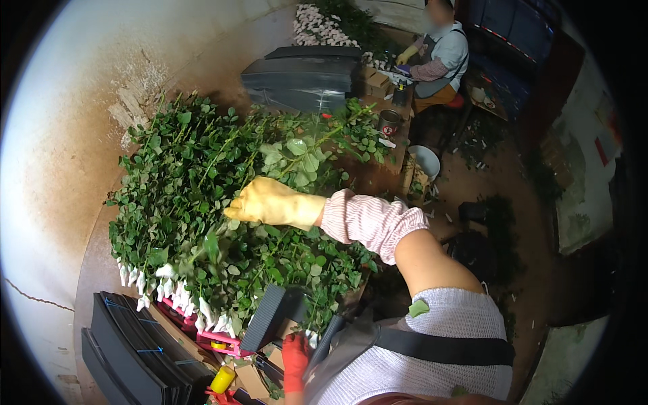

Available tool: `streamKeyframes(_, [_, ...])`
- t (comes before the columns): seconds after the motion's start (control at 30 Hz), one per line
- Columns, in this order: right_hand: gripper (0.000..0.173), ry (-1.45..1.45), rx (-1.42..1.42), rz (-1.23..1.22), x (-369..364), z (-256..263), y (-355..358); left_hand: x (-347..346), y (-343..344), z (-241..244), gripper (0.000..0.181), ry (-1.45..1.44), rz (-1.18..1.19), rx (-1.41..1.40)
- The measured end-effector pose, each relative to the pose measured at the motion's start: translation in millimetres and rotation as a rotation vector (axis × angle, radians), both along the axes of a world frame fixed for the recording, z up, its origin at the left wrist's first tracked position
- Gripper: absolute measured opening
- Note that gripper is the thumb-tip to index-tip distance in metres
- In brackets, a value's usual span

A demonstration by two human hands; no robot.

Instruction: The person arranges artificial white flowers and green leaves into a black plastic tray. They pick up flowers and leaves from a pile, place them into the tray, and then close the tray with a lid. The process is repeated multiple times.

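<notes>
My right hand (258, 201), in a yellow rubber glove, is closed around a leafy rose stem (316, 137). The stem runs out past the glove toward the upper right; blurred leaves hang below the fist. Under it spreads a thick pile of leafy rose stems (172, 147), their buds in white sleeves (181, 296) at the lower left. My left hand (295, 357), in a red glove, is low in the picture with curled fingers, beside sleeved buds (312, 338) between dark corrugated sheets (263, 316). Whether it grips anything is unclear.
Stacked dark corrugated sheets (142, 349) stand at lower left, near a pink frame (220, 341) and a yellow roll (223, 379). Another sheet stack (304, 76) lies beyond the stems. A co-worker (440, 61) sits at the far end. A white bucket (426, 161) stands right of the table.
</notes>
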State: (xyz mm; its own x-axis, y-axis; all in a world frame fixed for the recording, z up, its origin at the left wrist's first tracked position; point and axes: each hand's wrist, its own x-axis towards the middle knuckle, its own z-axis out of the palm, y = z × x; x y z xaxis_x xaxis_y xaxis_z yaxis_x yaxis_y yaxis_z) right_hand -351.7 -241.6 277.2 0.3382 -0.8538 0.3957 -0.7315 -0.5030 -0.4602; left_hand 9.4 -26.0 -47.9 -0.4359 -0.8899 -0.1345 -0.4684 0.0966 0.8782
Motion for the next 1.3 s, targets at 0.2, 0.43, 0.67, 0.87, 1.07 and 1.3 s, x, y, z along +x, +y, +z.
streamKeyframes(0.2, [0.017,0.219,-0.382,0.438,13.1,15.3,92.4,-8.8,0.0,-27.5,0.027,0.56,0.36,0.545])
streamKeyframes(0.43, [0.025,0.741,0.416,0.357,4.2,-100.0,133.0,7.4,26.0,-33.9,0.057,0.466,0.446,0.518])
streamKeyframes(0.67, [0.043,0.881,0.899,-0.094,2.4,-124.7,122.4,-19.9,21.7,30.4,0.083,0.297,0.433,0.097])
streamKeyframes(0.87, [0.031,1.012,0.803,0.207,-20.4,-179.1,108.8,-11.8,15.3,27.0,0.071,0.035,0.219,-0.048])
streamKeyframes(1.07, [0.037,0.935,0.876,0.238,-24.1,-216.6,108.7,-24.3,20.5,66.8,0.065,-0.058,0.253,-0.105])
streamKeyframes(1.3, [0.043,0.607,0.97,0.154,-36.8,-162.2,44.5,-16.9,13.8,76.7,0.059,-0.362,0.16,-0.403])
